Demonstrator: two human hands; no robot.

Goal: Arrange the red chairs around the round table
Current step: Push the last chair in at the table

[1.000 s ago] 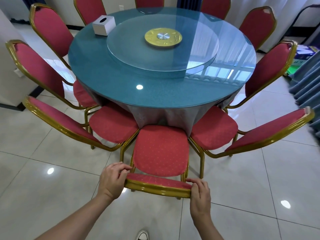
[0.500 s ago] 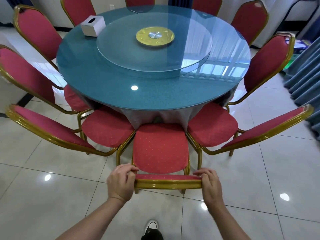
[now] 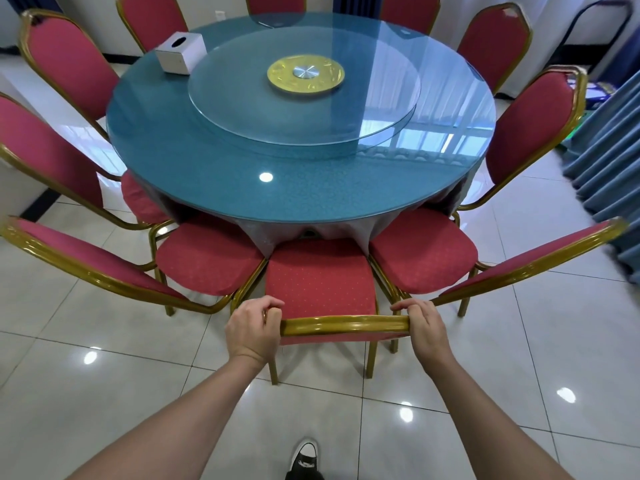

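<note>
Your left hand (image 3: 252, 329) and right hand (image 3: 423, 325) each curl their fingers over the gold top rail of the near red chair (image 3: 320, 284). Its seat front touches the round table (image 3: 298, 133) skirt, between two neighbouring chairs.

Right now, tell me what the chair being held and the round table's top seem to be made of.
The held chair: seat looks like red woven fabric with a fine dotted pattern, matte; its frame looks like gold-painted metal tubing, glossy with highlights where both hands grip it. The round table: likely glass over a teal surface, since it mirrors the window and ceiling lights.
</note>
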